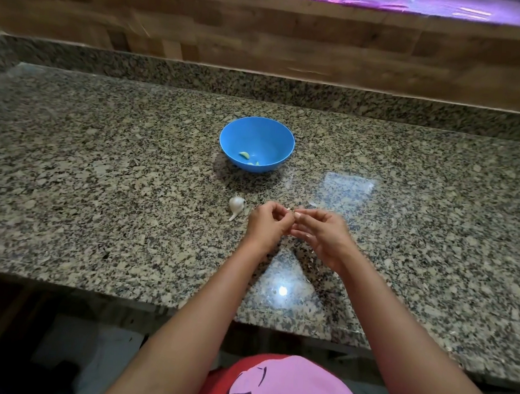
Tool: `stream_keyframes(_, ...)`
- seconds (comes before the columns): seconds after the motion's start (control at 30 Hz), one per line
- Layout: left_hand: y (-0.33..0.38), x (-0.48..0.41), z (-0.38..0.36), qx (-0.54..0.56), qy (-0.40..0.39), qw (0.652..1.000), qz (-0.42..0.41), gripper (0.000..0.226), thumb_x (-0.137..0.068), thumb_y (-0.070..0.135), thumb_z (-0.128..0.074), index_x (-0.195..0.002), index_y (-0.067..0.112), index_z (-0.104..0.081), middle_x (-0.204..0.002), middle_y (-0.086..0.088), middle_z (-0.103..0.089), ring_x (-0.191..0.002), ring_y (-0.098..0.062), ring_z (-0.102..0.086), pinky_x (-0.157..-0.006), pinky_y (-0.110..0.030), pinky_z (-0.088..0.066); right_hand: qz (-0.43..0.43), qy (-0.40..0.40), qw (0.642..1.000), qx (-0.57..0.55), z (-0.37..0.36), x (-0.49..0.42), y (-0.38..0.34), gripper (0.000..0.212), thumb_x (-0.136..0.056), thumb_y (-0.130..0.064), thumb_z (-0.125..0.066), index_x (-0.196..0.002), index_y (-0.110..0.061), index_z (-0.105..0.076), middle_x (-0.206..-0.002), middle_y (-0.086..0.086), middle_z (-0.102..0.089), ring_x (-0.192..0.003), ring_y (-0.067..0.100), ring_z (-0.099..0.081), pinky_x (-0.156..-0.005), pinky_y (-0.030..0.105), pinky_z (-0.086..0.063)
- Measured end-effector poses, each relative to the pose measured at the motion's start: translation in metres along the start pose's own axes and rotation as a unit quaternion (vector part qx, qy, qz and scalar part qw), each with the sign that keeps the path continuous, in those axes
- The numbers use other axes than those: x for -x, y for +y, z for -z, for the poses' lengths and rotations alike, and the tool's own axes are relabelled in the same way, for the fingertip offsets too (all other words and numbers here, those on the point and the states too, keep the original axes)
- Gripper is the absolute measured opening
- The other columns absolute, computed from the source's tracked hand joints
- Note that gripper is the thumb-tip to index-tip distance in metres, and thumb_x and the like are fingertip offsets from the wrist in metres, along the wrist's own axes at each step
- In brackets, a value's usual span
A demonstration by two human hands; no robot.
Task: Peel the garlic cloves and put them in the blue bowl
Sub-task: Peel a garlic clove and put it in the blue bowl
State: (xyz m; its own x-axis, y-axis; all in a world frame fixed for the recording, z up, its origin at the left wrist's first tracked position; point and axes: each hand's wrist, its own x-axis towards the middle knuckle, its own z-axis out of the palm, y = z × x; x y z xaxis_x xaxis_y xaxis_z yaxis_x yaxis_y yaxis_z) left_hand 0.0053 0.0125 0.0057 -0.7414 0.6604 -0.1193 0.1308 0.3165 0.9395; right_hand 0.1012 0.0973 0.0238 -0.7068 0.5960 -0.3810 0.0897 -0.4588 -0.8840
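a speckled granite counter (131, 161) runs under a wood-panelled wall, with the blue bowl (256, 143) set toward the middle and a few peeled cloves (244, 155) already lying in it. the garlic bulb (236, 206) rests on the counter just left of the hands, between them and the bowl. the left hand (267, 224) and right hand (321, 236) meet fingertip to fingertip, both pinched narrow around a small pale clove (289, 210) that is mostly hidden. the step looks like peeling; it should go best with one hand holding the clove steady while the other lifts the skin from the tip, keeping the loose skins out of the bowl.
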Motion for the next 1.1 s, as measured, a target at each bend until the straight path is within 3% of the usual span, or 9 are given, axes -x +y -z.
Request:
stream_keyframes(0.13, -0.002, 0.003, 0.0, -0.019, 0.034, 0.999, 0.014, 0.007, -0.09, 0.016, -0.059, -0.086, 0.015, -0.053, -0.082, -0.002, -0.062, -0.069, -0.014, -0.062, -0.055, -0.017, -0.048, 0.011, 0.055, 0.998, 0.006, 0.004, -0.004, 0.005, 0.006, -0.083, 0.006, -0.06, -0.089, 0.005, -0.062, -0.074, 0.016, -0.067, -0.064, 0.02, -0.068, -0.066, 0.029, -0.059)
stream_keyframes(0.2, -0.005, 0.001, 0.0, -0.074, 0.032, 0.997, 0.014, 0.003, -0.092, 0.016, -0.056, -0.09, 0.013, -0.055, -0.089, -0.006, -0.063, -0.074, -0.017, -0.063, -0.06, -0.021, -0.048, 0.014, 0.082, 0.996, 0.028, 0.007, -0.006, 0.008, 0.006, -0.083, 0.003, -0.062, -0.088, 0.003, -0.062, -0.077, 0.016, -0.067, -0.066, 0.021, -0.067, -0.069, 0.031, -0.059)
stream_keyframes(0.37, -0.003, 0.0, 0.001, -0.167, 0.0, 0.986, -0.018, 0.026, -0.094, 0.008, -0.048, -0.117, 0.008, -0.062, -0.116, -0.007, -0.063, -0.097, -0.014, -0.059, -0.078, -0.015, -0.043, 0.01, 0.09, 0.995, 0.05, 0.009, -0.007, 0.012, 0.007, -0.082, 0.004, -0.063, -0.084, -0.001, -0.065, -0.08, 0.013, -0.065, -0.063, 0.018, -0.065, -0.065, 0.028, -0.059)
stream_keyframes(0.47, 0.001, 0.0, 0.001, -0.103, -0.023, 0.994, -0.008, 0.026, -0.09, 0.017, -0.056, -0.114, 0.009, -0.065, -0.11, -0.005, -0.067, -0.098, -0.015, -0.062, -0.086, -0.025, -0.05, 0.014, 0.095, 0.995, 0.028, 0.007, -0.006, 0.012, 0.006, -0.081, 0.006, -0.064, -0.084, 0.0, -0.065, -0.079, 0.014, -0.066, -0.064, 0.018, -0.066, -0.065, 0.026, -0.059)
stream_keyframes(0.57, 0.001, 0.0, -0.001, -0.018, -0.039, 0.999, 0.018, 0.024, -0.084, 0.023, -0.069, -0.103, 0.008, -0.068, -0.094, -0.006, -0.071, -0.08, -0.017, -0.068, -0.077, -0.034, -0.058, 0.022, 0.096, 0.995, 0.016, 0.004, -0.004, 0.011, 0.007, -0.078, 0.005, -0.066, -0.083, 0.002, -0.066, -0.081, 0.017, -0.068, -0.066, 0.02, -0.068, -0.062, 0.022, -0.058)
stream_keyframes(0.73, 0.005, -0.001, -0.003, 0.096, -0.066, 0.991, 0.072, 0.011, -0.084, 0.002, -0.067, -0.093, -0.003, -0.063, -0.081, -0.012, -0.067, -0.067, -0.018, -0.066, -0.069, -0.027, -0.059, 0.051, 0.114, 0.992, 0.02, 0.0, -0.002, 0.014, 0.006, -0.081, 0.008, -0.063, -0.082, 0.002, -0.064, -0.078, 0.019, -0.068, -0.065, 0.023, -0.068, -0.065, 0.027, -0.059)
stream_keyframes(0.87, 0.004, -0.001, -0.005, 0.094, -0.078, 0.99, 0.076, 0.004, -0.085, -0.001, -0.063, -0.085, 0.001, -0.061, -0.078, -0.01, -0.065, -0.066, -0.016, -0.066, -0.072, -0.029, -0.058, 0.067, 0.123, 0.988, 0.061, -0.002, -0.001, 0.015, 0.008, -0.083, 0.008, -0.061, -0.081, 0.0, -0.063, -0.077, 0.018, -0.067, -0.066, 0.024, -0.066, -0.063, 0.028, -0.059)
stream_keyframes(1.0, 0.0, -0.003, -0.004, 0.118, -0.086, 0.986, 0.08, 0.012, -0.084, -0.003, -0.064, -0.095, -0.007, -0.062, -0.08, -0.011, -0.065, -0.061, -0.013, -0.067, -0.069, -0.027, -0.059, 0.05, 0.105, 0.992, 0.043, 0.0, -0.001, 0.012, 0.007, -0.083, 0.009, -0.06, -0.082, 0.003, -0.062, -0.075, 0.017, -0.066, -0.06, 0.02, -0.066, -0.059, 0.024, -0.058)
stream_keyframes(1.1, 0.002, -0.001, -0.001, 0.214, -0.085, 0.967, 0.108, 0.016, -0.084, -0.004, -0.064, -0.098, -0.01, -0.062, -0.08, -0.013, -0.067, -0.061, -0.012, -0.068, -0.062, -0.019, -0.057, 0.043, 0.081, 0.996, -0.016, 0.002, 0.001, 0.012, 0.012, -0.082, 0.008, -0.06, -0.094, 0.009, -0.062, -0.078, 0.016, -0.067, -0.064, 0.019, -0.067, -0.059, 0.022, -0.056)
